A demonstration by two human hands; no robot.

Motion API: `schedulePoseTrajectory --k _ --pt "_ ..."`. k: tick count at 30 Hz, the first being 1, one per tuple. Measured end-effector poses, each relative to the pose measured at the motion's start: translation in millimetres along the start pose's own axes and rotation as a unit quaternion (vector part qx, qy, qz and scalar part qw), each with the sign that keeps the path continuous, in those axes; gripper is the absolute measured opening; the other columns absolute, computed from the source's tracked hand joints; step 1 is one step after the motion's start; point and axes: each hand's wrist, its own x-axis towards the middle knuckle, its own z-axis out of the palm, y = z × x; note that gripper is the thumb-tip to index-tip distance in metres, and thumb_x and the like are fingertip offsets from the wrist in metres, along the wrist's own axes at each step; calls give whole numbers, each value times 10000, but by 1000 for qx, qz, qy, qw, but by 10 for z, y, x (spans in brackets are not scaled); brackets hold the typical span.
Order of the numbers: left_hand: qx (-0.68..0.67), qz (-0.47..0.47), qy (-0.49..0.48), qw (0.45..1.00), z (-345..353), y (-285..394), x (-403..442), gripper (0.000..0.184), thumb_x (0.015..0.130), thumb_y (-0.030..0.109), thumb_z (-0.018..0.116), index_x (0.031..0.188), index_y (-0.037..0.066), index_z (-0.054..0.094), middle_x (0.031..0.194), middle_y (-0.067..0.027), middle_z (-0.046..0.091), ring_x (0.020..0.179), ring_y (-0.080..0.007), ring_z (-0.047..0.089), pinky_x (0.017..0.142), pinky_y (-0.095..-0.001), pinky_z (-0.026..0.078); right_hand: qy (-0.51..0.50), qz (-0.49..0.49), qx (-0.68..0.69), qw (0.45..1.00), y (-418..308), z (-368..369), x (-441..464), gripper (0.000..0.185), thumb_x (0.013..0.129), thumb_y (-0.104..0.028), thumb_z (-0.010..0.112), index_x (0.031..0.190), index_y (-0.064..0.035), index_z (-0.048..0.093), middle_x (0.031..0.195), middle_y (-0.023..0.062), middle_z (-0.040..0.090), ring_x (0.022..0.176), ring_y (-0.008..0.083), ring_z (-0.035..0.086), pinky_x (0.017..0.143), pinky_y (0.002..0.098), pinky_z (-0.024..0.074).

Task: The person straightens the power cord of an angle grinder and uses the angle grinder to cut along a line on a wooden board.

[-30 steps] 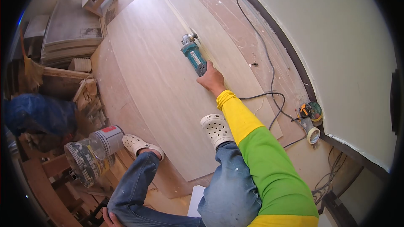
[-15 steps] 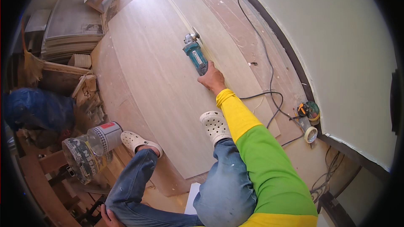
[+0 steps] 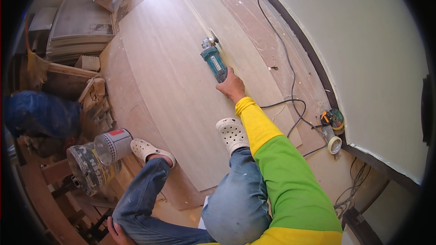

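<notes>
My right hand (image 3: 233, 85) is closed around the rear body of a teal angle grinder (image 3: 214, 63). The grinder's metal head and disc point away from me, at a pale lengthwise strip along a large wood-grain board (image 3: 159, 70) on the floor. Dust lies along that line. Down at the lower left edge, my left hand (image 3: 119, 234) rests against my jeans by the knee, fingers laid on the cloth and holding nothing; part of it is cut off by the frame. One of my clogs (image 3: 232, 134) stands on the board.
A black power cord (image 3: 294, 75) runs along the right side. Near the wall lie a tape roll (image 3: 334, 145) and an orange-and-black tool (image 3: 326, 118). Clear plastic buckets (image 3: 93, 168), a blue bag (image 3: 43, 113) and stacked panels (image 3: 81, 16) stand at left.
The grinder and my right hand have shifted very slightly right and down in view. My right knee has moved a little left. My left hand stays at the knee.
</notes>
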Motion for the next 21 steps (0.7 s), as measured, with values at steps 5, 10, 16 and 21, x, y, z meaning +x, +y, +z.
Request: schedulePoseTrajectory --k 5,10,16,21 --pt "-3 5 -4 1000 -9 -9 6 524 1051 348 487 1388 -52 519 1394 -180 541 1278 -264 506 1123 -366 340 7 -4 -1 1000 41 3 -57 852 708 -281 716 1454 -76 359 1192 242 666 1087 401 660 971 434 509" --pt "-9 4 -4 1000 -7 4 8 528 1050 350 488 1394 -49 515 1398 -175 539 1284 -260 503 1125 -365 336 6 3 -4 1000 95 7 -96 804 720 -277 720 1428 -99 383 1158 240 681 1067 404 667 953 446 517" --pt "-9 4 -5 1000 -9 2 7 538 1050 362 482 1400 -46 511 1403 -174 536 1287 -258 500 1125 -362 337 11 1 -6 1000 148 5 -167 796 723 -278 713 1426 -98 386 1149 243 682 1057 404 669 945 443 520" --pt "-5 -3 -10 1000 -18 8 2 543 1052 368 477 1406 -43 505 1407 -172 533 1286 -257 501 1125 -360 337 10 2 -6 1000 206 4 -217 797 721 -280 714 1424 -96 387 1144 245 682 1055 406 668 942 445 521"
